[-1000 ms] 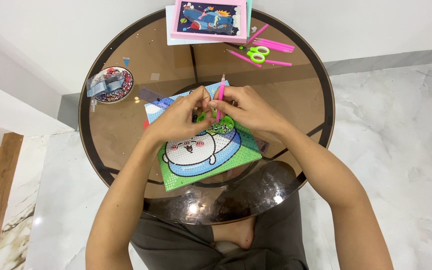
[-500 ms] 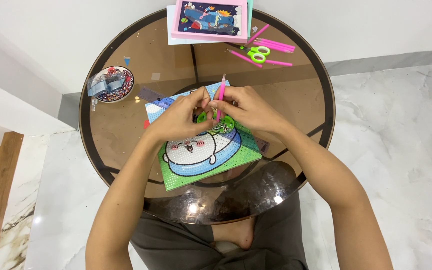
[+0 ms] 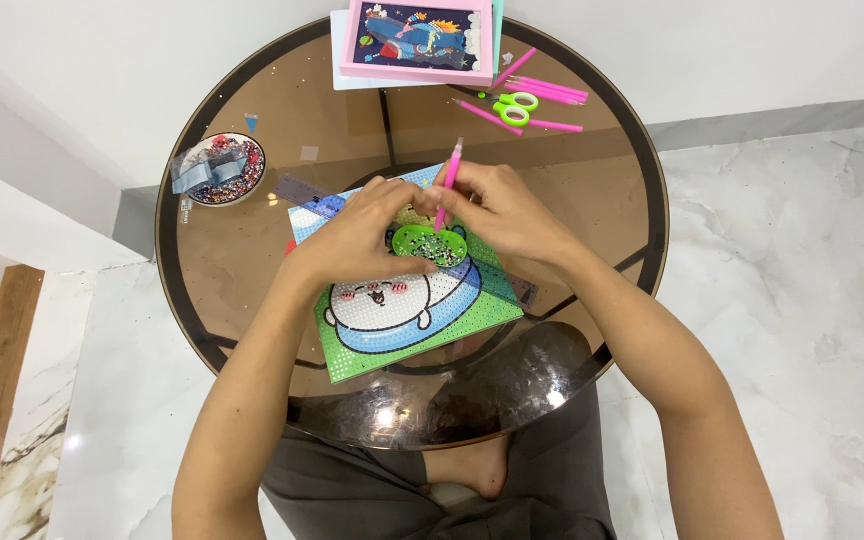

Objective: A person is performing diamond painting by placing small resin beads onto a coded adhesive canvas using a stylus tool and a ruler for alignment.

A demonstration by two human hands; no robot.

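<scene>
Looking down from the head camera, a round brown glass surface holds a diamond-painting canvas of a white cartoon animal at centre. The right hand pinches a pink pen, tip down in a small green bead tray. The left hand curls its fingers around that tray. At ten o'clock sits a bead dish; at twelve, a pink-framed picture; at one, green scissors.

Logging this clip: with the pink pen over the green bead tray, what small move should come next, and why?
Probably dip the pink pen onto a bead in the green tray: the right hand holds it tip-down over the tray, which the left hand steadies on the canvas.
</scene>
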